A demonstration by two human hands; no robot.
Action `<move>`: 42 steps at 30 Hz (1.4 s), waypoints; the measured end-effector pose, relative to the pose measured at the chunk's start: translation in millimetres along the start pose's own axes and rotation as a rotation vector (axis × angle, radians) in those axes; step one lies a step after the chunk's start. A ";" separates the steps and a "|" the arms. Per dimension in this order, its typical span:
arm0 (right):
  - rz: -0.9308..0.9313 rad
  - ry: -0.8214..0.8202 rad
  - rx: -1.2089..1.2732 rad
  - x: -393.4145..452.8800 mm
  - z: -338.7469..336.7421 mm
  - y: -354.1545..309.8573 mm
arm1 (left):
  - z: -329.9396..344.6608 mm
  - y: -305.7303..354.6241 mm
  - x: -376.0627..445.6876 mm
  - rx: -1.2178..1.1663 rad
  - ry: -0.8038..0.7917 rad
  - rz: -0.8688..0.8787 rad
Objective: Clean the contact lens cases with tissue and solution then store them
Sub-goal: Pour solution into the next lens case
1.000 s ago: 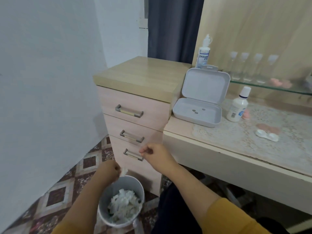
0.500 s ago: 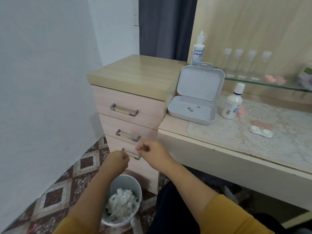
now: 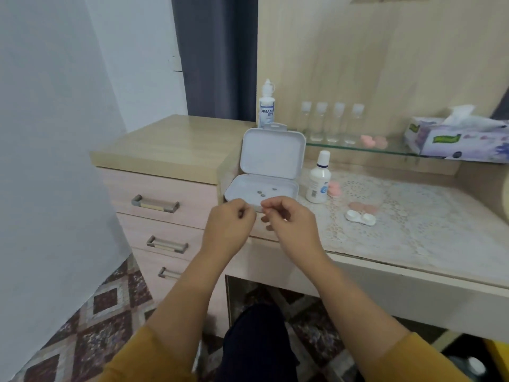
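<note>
A white contact lens case (image 3: pixel 360 217) lies open on the lace mat, with two pink caps (image 3: pixel 363 207) just behind it. Another pink case (image 3: pixel 334 188) sits beside the white solution bottle (image 3: pixel 318 181). A third pink case (image 3: pixel 373 141) rests on the glass shelf. The white storage box (image 3: pixel 248 188) stands open at the table's left end, with three small round pieces inside. My left hand (image 3: pixel 228 224) and my right hand (image 3: pixel 289 224) hover close together in front of the box, fingers curled, nothing visible in either. A tissue box (image 3: pixel 457 139) sits on the shelf at right.
A "Dream Eye" bottle (image 3: pixel 267 106) and several small clear bottles (image 3: pixel 330 122) stand at the back. A drawer unit (image 3: pixel 155 204) stands left of the table beside a white wall. The lace mat (image 3: pixel 413 216) covers the tabletop.
Both hands rose from above the floor bin to the table's front edge by the open box. The view tilted up and the bin left the frame.
</note>
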State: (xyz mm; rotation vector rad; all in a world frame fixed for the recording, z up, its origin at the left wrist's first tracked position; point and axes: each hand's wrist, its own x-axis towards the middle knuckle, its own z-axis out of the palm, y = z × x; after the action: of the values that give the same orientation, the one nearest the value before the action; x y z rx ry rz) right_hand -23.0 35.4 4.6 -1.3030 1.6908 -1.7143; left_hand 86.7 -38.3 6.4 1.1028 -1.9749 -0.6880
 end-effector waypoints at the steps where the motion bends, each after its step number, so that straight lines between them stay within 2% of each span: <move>1: 0.004 0.033 -0.013 1.9 -13.8 1.1 | 8.3 7.9 1.6 -0.011 -0.018 0.025; 8: 0.058 0.242 -0.128 15.1 -107.2 15.6 | 67.5 56.5 14.5 -0.089 -0.099 0.140; 14: 0.083 0.334 -0.194 33.1 -150.1 23.2 | 117.4 84.0 34.2 -0.178 -0.056 0.182; 17: 0.091 0.317 -0.209 44.9 -155.7 23.9 | 136.6 86.7 49.0 -0.208 -0.010 0.119; 23: 0.050 0.281 -0.229 82.1 -141.6 16.8 | 159.2 79.1 69.7 -0.269 -0.022 -0.016; 28: 0.079 0.191 -0.300 114.1 -118.3 11.4 | 162.6 72.1 67.9 -0.308 -0.053 -0.018; 33: 0.094 0.188 -0.333 129.7 -106.5 11.1 | 163.2 72.1 66.5 -0.425 -0.060 -0.045; 35: 0.076 0.181 -0.336 132.7 -107.3 10.5 | 164.0 70.4 67.3 -0.393 -0.049 -0.022; 42: 0.068 -0.002 -0.291 132.6 -123.6 6.1 | 165.1 67.7 69.9 -0.380 -0.057 -0.008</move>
State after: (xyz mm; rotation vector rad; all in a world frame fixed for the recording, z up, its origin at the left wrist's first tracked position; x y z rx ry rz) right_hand -190.0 -4.6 63.2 -1.3499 2.0166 -1.4678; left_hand -103.5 -51.8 -12.3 0.8673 -1.7887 -1.0572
